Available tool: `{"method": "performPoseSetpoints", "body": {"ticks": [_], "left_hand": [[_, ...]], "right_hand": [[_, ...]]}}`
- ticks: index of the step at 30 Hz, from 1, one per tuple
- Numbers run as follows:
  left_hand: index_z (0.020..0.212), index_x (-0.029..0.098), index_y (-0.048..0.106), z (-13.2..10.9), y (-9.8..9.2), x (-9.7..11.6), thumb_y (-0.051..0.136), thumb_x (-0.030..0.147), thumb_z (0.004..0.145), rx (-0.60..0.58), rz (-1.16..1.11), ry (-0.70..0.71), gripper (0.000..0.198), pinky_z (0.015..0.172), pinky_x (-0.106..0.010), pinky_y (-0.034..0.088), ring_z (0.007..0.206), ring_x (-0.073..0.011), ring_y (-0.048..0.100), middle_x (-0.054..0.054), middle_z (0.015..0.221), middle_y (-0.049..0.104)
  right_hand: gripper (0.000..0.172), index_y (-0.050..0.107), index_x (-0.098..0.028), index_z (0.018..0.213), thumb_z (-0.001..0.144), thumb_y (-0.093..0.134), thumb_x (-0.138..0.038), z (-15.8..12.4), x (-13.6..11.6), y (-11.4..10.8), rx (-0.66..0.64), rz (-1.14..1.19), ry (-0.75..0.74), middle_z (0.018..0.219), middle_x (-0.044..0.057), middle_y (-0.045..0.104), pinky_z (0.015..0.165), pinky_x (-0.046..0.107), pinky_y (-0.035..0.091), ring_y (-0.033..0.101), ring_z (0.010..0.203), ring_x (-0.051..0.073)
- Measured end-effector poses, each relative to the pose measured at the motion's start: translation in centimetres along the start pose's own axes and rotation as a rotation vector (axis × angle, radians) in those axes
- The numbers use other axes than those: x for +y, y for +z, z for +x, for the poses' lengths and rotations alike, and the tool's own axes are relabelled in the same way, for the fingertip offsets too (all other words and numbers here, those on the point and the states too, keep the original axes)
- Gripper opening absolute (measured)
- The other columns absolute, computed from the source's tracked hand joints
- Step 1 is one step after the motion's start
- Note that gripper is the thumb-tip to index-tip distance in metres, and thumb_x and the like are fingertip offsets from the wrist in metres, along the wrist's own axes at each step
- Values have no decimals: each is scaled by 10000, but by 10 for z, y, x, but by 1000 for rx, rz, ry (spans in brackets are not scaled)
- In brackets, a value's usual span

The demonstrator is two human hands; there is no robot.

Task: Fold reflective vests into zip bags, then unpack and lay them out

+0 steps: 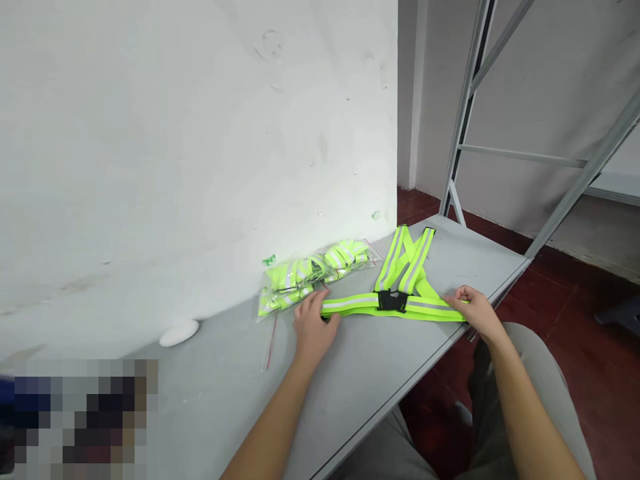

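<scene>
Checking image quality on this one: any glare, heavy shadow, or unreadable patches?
Head view: soft light on the white wall, small bright glints on the plastic bags; head view: the floor below the table falls dark; head view: a pixelated patch hides the lower left, while the green straps and black buckle read clearly.

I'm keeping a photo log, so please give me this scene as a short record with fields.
Main item: yellow-green reflective harness on grey tabletop
Buckle: black, near the middle of the waist strap
Left grip: at waist strap's left end
Right grip: at its right end
Bagged straps: yellow-green, beside white wall
Also there: white oval object, left of the bags
Unclear: lower-left corner, pixelated
</scene>
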State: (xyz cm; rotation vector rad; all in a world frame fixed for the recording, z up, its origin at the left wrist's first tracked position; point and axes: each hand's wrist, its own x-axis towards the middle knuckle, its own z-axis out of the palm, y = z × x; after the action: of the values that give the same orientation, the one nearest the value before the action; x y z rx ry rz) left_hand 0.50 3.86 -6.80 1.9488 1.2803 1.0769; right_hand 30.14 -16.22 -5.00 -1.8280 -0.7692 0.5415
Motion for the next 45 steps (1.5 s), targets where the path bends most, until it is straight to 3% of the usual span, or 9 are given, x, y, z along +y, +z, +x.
{"method": "performPoseSetpoints", "body": {"ticks": [6,9,14,20,24,29,35,39,45], "left_hand": [[1032,275,685,-4,5,-3,528,242,785,-216,451,152,295,947,-471,340,1062,-318,528,-82,1152,646],[1027,256,670,-2,4,-6,506,220,775,-237,421,139,303,925,-456,362,1000,-299,560,-79,1058,671],[1131,233,597,1,1,-6,514,269,767,-202,93,3,375,782,-373,464,821,-237,637,-59,993,695],[1095,194,537,2,-3,0,603,355,736,-123,-402,-283,399,588,-289,464,536,-170,587,42,574,606],[1053,198,544,4,-7,1,705,341,675,-82,-638,-398,436,530,-226,414,505,-111,514,63,568,571],[1056,209,576,9,-16,2,768,293,636,-228,-931,-502,469,641,-247,474,598,-96,528,41,693,582],[971,227,599,9,-17,9,731,217,625,-190,-1007,-539,370,668,-276,495,561,-83,482,56,682,550],[796,185,600,9,-15,9,708,232,613,-209,-988,-498,217,652,-266,487,576,-94,476,44,629,509],[782,179,612,10,-13,7,650,279,638,-192,-958,-513,180,626,-285,487,575,-118,490,17,637,534]], "right_hand": [[552,558,-210,1023,562,837,-331,3,5,-23,-19,408,221,754,-45,589,550,241,434,552,632,127],[644,571,-222,1121,542,847,-266,0,15,-30,11,627,280,789,-34,605,586,254,488,578,678,134],[628,585,-214,1064,506,872,-234,-10,29,-14,334,787,187,820,-34,583,592,218,494,569,696,111],[529,617,-199,1018,550,836,-310,-15,29,12,561,616,80,951,-10,555,579,219,472,541,701,99],[445,611,-206,999,596,769,-309,-23,21,24,582,565,115,860,-20,542,501,215,413,478,588,85],[352,583,-223,974,656,701,-322,-37,6,36,577,576,115,770,-35,494,476,214,377,466,556,94],[418,544,-239,1074,711,680,-395,-51,-18,51,585,486,39,957,15,543,617,261,476,562,743,144],[464,514,-221,1133,727,696,-351,-59,-38,62,608,409,-152,1091,60,530,832,309,481,551,1001,189],[406,499,-225,1195,806,613,-239,-61,-55,93,474,109,-463,1053,77,585,818,354,505,582,870,182]]}}
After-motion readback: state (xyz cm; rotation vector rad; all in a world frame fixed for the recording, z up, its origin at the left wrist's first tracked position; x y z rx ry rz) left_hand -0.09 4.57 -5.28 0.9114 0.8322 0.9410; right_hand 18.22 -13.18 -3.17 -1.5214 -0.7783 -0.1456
